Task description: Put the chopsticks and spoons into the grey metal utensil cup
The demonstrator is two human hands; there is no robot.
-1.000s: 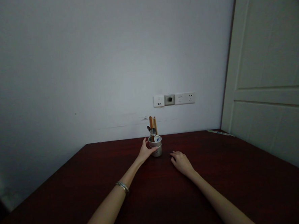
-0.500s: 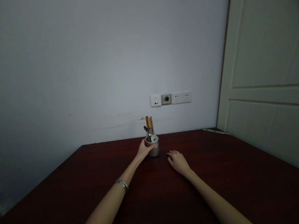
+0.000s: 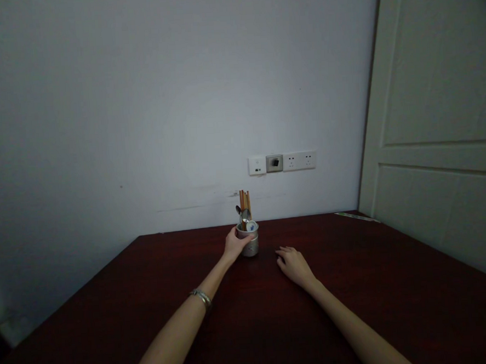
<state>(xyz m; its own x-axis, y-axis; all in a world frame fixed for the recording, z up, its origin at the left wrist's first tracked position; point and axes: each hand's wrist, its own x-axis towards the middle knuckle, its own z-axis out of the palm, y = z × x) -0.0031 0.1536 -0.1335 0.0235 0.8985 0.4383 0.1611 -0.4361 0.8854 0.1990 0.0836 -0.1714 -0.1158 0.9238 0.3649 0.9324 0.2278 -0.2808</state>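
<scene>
A grey cylindrical utensil holder (image 3: 251, 248) stands upright on the dark red table, towards its far edge. In it are several wooden chopsticks (image 3: 245, 201), metal spoons (image 3: 245, 215) and a white spoon with a blue mark (image 3: 252, 226). My left hand (image 3: 235, 244) is wrapped round the holder's left side, with the thumb across its front; the other fingers are partly hidden behind it. To the right of the holder, apart from it, my right hand (image 3: 295, 265) lies palm down on the table, fingers loosely stretched and holding nothing.
The table (image 3: 251, 324) meets a pale wall (image 3: 182, 125) at the back. Wall sockets (image 3: 299, 160) are set above the table's far edge. A panelled white door (image 3: 439, 164) rises on the right, and a thin pale strip (image 3: 357, 216) lies near the far right corner.
The view has shifted slightly, so the wall sockets and door sit a little further right. My left hand keeps its hold on the holder, and my right hand still rests on the table.
</scene>
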